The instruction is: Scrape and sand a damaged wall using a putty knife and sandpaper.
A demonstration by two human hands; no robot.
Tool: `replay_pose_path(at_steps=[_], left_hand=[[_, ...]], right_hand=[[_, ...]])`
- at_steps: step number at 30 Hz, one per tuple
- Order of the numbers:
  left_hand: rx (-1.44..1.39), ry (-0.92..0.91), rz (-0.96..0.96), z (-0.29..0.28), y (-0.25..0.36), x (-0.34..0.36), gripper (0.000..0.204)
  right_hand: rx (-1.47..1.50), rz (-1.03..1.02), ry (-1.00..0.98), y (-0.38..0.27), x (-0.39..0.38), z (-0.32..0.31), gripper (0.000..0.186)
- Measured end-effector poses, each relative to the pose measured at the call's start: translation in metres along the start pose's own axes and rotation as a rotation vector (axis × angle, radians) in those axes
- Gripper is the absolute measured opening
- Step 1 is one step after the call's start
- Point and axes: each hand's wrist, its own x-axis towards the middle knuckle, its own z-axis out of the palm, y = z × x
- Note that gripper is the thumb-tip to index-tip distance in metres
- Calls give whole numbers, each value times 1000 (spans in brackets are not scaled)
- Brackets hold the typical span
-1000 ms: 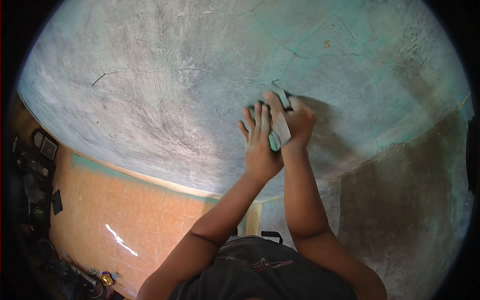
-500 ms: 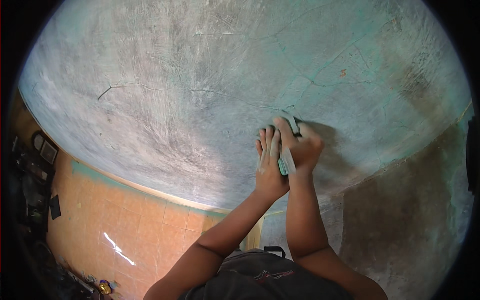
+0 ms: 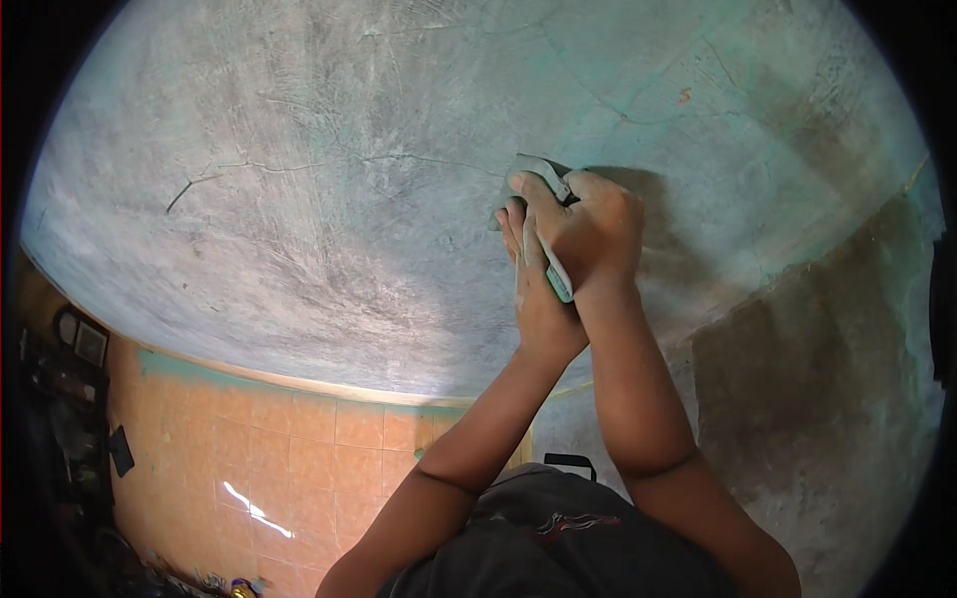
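A wide plastered wall (image 3: 299,110) fills the upper view, grey with green paint traces and thin cracks. My right hand (image 3: 593,224) is closed round a flat, dusty scraper-like tool (image 3: 560,284). Its pale, green-edged end shows beside my wrist, and a grey plate with a curled pale strip sticks out past the thumb against the wall. Beneath and left of it, my left hand (image 3: 533,289) lies with fingers stretched flat, pressed toward the plate's left side. The right hand partly covers those fingers. Most of the tool is hidden.
Orange floor tiles (image 3: 299,439) lie below the wall at lower left. Dark furniture and a framed item (image 3: 90,344) stand at the far left. A dark brown patch (image 3: 788,349) marks the lower right surface. My dark shirt (image 3: 588,548) shows at the bottom.
Both hands and the tool have moved up along the wall, the left hand now lying further under the right. The view has shifted slightly.
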Motion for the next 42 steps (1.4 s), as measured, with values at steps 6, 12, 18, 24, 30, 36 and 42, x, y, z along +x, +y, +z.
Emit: replay_pose_path(at_steps=[6, 12, 18, 24, 30, 36, 42], left_hand=[[-36, -117, 16, 16, -8, -26, 104], [63, -222, -27, -12, -4, -18, 81], [191, -298, 26, -37, 11, -11, 51], [332, -418, 124, -27, 30, -26, 57], [413, -455, 159, -21, 56, -17, 52], [222, -470, -105, -21, 72, -3, 35], [137, -426, -149, -12, 77, 3, 21]], right_hand=[[13, 21, -48, 41, -9, -16, 47], [201, 119, -69, 34, -15, -18, 46], [245, 160, -250, 90, -41, -28, 42], [770, 394, -282, 123, -69, -33, 23], [986, 251, -231, 136, -76, -51, 15], [1307, 249, -360, 149, -79, -75, 25], [1042, -60, 103, 170, -71, -80, 26]])
